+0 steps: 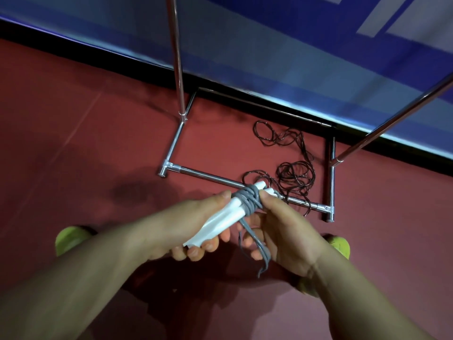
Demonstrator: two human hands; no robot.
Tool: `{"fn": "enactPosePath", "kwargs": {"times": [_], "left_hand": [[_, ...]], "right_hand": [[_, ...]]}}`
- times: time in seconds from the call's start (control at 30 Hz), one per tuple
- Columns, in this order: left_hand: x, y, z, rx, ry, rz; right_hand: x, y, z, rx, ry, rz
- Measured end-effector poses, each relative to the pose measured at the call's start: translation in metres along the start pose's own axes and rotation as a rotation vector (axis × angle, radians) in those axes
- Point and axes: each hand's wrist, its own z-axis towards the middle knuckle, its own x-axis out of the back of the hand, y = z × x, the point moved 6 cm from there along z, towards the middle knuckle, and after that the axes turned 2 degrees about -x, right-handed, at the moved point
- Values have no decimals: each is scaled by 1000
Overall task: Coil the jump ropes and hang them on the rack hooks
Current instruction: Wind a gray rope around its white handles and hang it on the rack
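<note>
My left hand grips the two white handles of a jump rope, held side by side. Its grey cord is wound several times around the handles near their far ends. My right hand pinches the wound cord at the handles, and loose grey strands hang down past its palm. A second, dark rope lies tangled on the red floor inside the metal rack's base. The rack's two chrome uprights rise out of the top of the view; no hooks are in view.
A blue and white banner wall runs behind the rack, with a black strip along its foot. My yellow-green shoes stand on the red floor on either side of my arms.
</note>
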Motion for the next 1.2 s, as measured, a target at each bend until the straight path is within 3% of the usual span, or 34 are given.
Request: {"fn": "enactPosePath", "kwargs": {"times": [0.07,0.23,0.4,0.67,1.0,1.07,1.2], "left_hand": [[6,2,1,-6,68,-7],[16,-1,13,-62,248,110],[19,4,20,-121,319,220],[29,11,17,-250,532,672],[13,22,12,-447,550,752],[13,19,12,-377,496,662],[4,15,9,-261,244,275]], "right_hand": [[-6,1,1,-43,-3,-34],[5,-7,12,-16,243,-291],[9,-17,12,65,393,-305],[7,-18,4,99,249,-157],[18,-19,2,186,248,-129],[17,-22,1,248,204,-183],[8,-26,-6,329,121,-307]]}}
